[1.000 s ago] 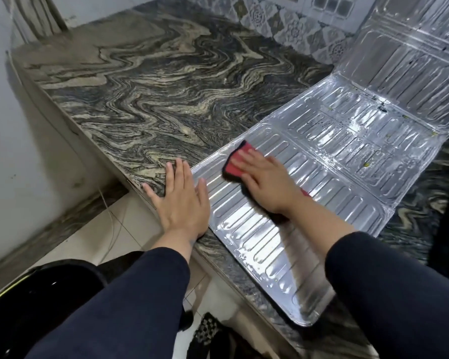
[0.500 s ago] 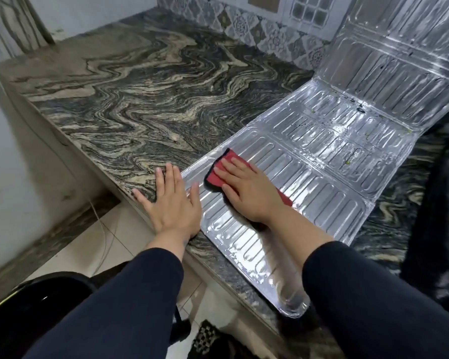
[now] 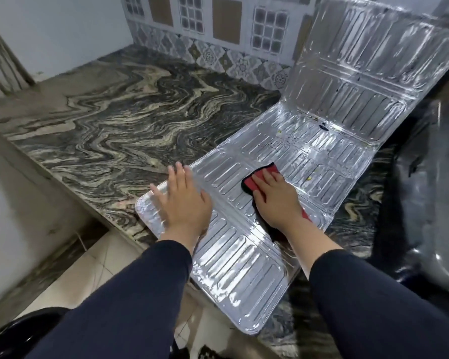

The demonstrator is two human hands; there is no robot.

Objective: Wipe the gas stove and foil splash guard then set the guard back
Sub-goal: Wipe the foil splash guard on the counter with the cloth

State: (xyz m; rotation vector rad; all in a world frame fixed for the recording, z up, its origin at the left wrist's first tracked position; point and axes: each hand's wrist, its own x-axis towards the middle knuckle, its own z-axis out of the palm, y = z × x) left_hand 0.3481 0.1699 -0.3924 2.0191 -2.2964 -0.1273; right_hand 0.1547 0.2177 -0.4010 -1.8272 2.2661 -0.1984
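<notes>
The silver foil splash guard (image 3: 246,265) lies mostly flat on the marble counter, and its far panel (image 3: 368,73) stands up against the tiled wall. My left hand (image 3: 182,203) presses flat on the guard's near left corner, fingers spread, holding nothing. My right hand (image 3: 275,198) presses a red and black cloth (image 3: 252,183) onto the middle panel. Small food specks dot the panel beyond the cloth. The dark gas stove (image 3: 425,203) shows at the right edge, blurred.
The black and cream marble counter (image 3: 130,125) stretches to the left and back. Its front edge runs diagonally under the guard, which overhangs it toward me. A tiled floor (image 3: 70,275) lies below, with a dark round object (image 3: 13,335) at the bottom left.
My left hand moved from the counter beside the guard onto the guard's left corner. My right hand slid the cloth farther along the guard, toward the middle panel. The camera view tilted up.
</notes>
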